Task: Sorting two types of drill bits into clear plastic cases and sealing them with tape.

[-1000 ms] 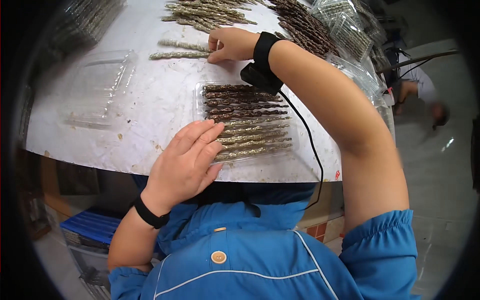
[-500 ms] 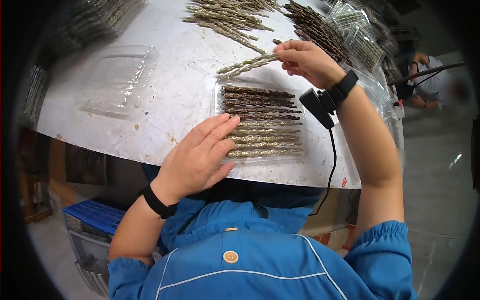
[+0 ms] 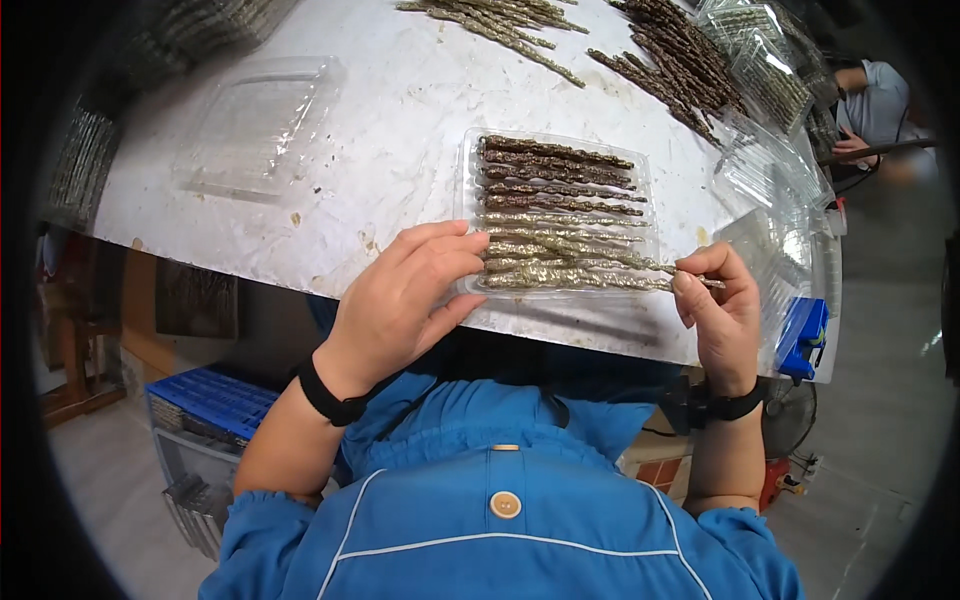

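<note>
The left hand (image 3: 410, 290), thumb and fingers apart, sits at the clear tray's (image 3: 472, 180) 8 o'clock edge; the right hand (image 3: 722, 312), at 4 o'clock, pinches gold sticks (image 3: 620, 281) reaching over the tray. Beyond, toward 1 o'clock, lies a dark stick pile (image 3: 690, 62).

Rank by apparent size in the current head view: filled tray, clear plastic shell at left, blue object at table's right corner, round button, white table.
1. white table
2. filled tray and clear plastic shell: too alike to rank; the shell seems farther away
3. blue object
4. round button
</note>
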